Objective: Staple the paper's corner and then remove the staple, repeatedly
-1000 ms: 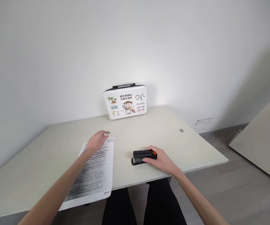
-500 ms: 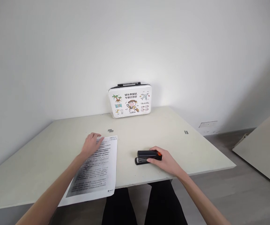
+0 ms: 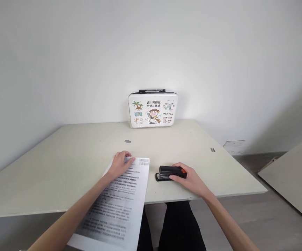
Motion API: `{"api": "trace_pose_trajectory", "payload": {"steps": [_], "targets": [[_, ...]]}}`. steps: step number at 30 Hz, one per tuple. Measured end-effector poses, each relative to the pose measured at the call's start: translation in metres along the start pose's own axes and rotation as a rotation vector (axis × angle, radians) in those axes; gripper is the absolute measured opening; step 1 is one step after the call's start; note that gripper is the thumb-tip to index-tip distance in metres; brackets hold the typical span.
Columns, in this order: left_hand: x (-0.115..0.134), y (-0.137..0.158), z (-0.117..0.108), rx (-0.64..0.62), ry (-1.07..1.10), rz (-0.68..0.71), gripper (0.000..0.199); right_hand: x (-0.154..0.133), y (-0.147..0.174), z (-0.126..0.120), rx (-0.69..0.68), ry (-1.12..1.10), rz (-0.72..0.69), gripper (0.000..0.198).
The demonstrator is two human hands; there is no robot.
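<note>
My left hand (image 3: 121, 164) grips the top edge of the printed paper (image 3: 119, 209), thumb on its face and fingers curled past the edge. Whether the paper is one sheet or a few is hard to see. Its lower end hangs over the table's front edge. Just right of its upper corner lies a black stapler (image 3: 170, 170) with an orange patch at its back end. My right hand (image 3: 190, 177) is closed around that back end, and the stapler's front faces left toward the paper, a small gap apart.
A white cartoon-printed case (image 3: 153, 111) with a black handle stands against the wall at the back of the pale table (image 3: 48, 167). Small staple strips (image 3: 127, 141) lie mid-table, and more staple strips (image 3: 213, 150) lie near the right edge. A pale panel (image 3: 294, 177) stands on the right.
My left hand has slid the paper rightward, closer to the stapler, and more of it overhangs the front edge. My right hand keeps its hold on the stapler. The view has shifted slightly.
</note>
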State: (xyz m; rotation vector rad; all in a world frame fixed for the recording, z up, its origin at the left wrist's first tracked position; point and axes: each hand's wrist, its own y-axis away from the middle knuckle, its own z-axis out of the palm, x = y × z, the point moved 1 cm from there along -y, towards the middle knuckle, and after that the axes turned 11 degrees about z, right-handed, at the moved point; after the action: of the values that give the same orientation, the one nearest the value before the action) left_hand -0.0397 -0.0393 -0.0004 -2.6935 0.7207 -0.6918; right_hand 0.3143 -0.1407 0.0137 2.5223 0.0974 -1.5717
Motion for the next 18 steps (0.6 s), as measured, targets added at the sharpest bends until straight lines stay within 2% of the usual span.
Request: {"api": "trace_pose_trajectory", "payload": {"steps": [4, 8, 12, 18], "targets": [[0.034, 0.007, 0.012, -0.014, 0.09, 0.079, 0.03, 0.0, 0.002, 0.001, -0.001, 0.007, 0.01, 0.033], [0.056, 0.011, 0.023, -0.025, 0.113, 0.07, 0.023, 0.001, 0.003, 0.0, 0.017, 0.018, 0.002, 0.036], [0.069, 0.016, 0.031, -0.022, 0.126, 0.028, 0.019, 0.003, 0.002, 0.001, 0.031, 0.042, 0.008, 0.036], [0.077, 0.021, 0.035, 0.066, 0.149, 0.004, 0.02, 0.008, 0.0, 0.003, 0.056, 0.048, 0.018, 0.035]]}}
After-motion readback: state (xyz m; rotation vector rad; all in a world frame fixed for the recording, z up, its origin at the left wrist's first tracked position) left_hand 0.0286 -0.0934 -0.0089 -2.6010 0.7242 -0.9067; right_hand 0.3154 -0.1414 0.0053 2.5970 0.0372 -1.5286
